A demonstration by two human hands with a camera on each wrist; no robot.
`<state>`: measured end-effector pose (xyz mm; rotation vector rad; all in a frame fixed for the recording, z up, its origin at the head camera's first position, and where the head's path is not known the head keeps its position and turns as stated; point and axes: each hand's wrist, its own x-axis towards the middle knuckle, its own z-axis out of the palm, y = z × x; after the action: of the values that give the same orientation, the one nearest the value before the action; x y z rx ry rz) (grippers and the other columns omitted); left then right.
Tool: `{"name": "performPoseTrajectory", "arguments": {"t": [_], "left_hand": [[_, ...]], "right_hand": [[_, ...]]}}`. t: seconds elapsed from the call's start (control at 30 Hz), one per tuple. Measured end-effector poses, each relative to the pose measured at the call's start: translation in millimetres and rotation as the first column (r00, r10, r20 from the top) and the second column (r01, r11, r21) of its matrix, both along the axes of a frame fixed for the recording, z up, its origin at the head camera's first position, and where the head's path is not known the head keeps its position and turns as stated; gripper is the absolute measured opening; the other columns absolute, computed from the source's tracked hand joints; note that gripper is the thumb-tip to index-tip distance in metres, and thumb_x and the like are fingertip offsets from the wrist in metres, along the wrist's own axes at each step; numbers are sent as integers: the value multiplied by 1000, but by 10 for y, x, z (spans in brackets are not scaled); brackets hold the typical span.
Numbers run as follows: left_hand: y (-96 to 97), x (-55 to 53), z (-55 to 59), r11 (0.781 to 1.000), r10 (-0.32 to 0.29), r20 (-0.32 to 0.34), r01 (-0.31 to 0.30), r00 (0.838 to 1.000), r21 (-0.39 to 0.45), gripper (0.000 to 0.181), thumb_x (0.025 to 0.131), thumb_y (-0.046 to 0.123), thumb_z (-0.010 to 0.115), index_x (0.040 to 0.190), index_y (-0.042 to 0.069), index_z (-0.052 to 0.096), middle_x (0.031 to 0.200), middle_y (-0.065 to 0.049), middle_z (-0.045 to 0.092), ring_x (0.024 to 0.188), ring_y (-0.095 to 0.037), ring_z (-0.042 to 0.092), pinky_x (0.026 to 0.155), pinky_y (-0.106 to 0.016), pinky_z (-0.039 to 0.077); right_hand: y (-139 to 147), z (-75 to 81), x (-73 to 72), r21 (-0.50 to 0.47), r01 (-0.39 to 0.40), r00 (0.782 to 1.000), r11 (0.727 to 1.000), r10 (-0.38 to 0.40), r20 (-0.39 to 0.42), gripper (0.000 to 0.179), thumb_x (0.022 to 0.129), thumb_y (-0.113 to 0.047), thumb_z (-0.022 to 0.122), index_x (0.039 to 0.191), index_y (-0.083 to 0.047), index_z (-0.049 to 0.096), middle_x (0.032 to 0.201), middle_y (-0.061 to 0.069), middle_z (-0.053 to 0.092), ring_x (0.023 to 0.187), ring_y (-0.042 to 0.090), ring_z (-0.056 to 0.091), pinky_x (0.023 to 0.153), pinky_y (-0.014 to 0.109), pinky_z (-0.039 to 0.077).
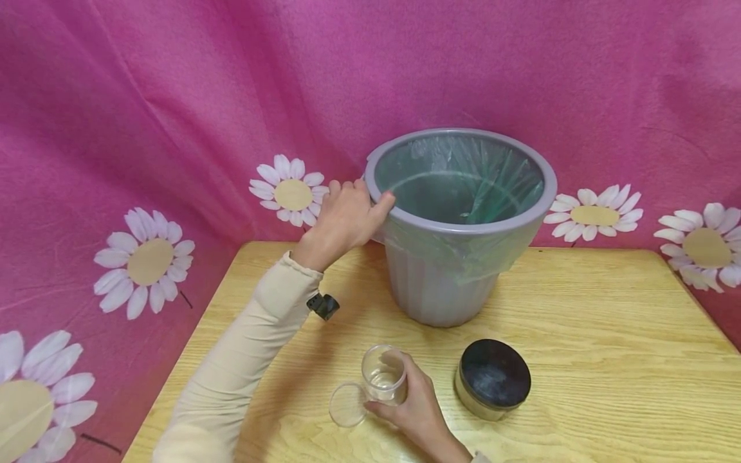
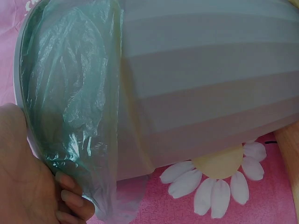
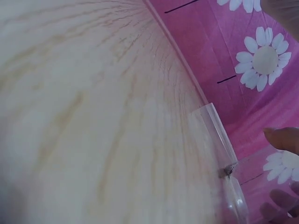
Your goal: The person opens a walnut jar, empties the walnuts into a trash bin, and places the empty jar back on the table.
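Head view: I see hands well apart. Left hand (image 1: 347, 218) clamped on left rim of grey plastic wastebasket (image 1: 442, 292), thumb over edge; translucent green liner (image 1: 492, 254) folded outside. Right hand (image 1: 421, 405) wrapped round clear plastic cup (image 1: 379, 381); whether cup touches table (image 1: 602, 334), I cannot tell. Clear round lid (image 1: 347, 405) just left of cup. Black-lidded round tin (image 1: 494, 379) right of right hand, on table. Pink daisy-print cloth (image 1: 463, 64) behind.

Head view high, forward-down; wrist views close; head, left share bin (image 1: 434, 292).
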<state>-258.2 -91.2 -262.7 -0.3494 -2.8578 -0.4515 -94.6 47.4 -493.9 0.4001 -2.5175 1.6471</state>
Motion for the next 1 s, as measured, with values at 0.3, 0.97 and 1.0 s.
{"name": "performPoseTrajectory", "arguments": {"t": [0.3, 0.97, 1.0], "left_hand": [[-4, 7, 2, 1000, 2, 9, -2, 1000, 19, 66, 95, 52, 34, 123, -5, 54, 109, -21, 60, 102, -35, 47, 88, -45, 40], [23, 27, -5, 1000, 11, 9, -11, 1000, 27, 64, 97, 49, 31, 115, -7, 56, 105, -21, 59, 103, -36, 45, 90, -44, 36], [20, 30, -11, 999, 10, 12, -10, 1000, 32, 65, 97, 50, 30, 116, -7, 55, 106, -22, 58, 104, -36, 45, 91, -44, 36]], "right_hand": [[20, 28, 4, 7, -16, 999, 1000, 15, 48, 79, 59, -24, 93, 126, -13, 52, 122, 4, 62, 110, 24, 59, 92, 46, 47], [115, 52, 41, 0, -2, 998, 1000, 2, 62, 85, 57, -23, 94, 130, -13, 51, 121, 2, 62, 110, 24, 59, 93, 49, 45], [127, 55, 48, -2, 0, 998, 1000, 0, 69, 85, 56, -24, 94, 130, -14, 51, 121, 1, 62, 111, 24, 59, 94, 50, 44]]}}
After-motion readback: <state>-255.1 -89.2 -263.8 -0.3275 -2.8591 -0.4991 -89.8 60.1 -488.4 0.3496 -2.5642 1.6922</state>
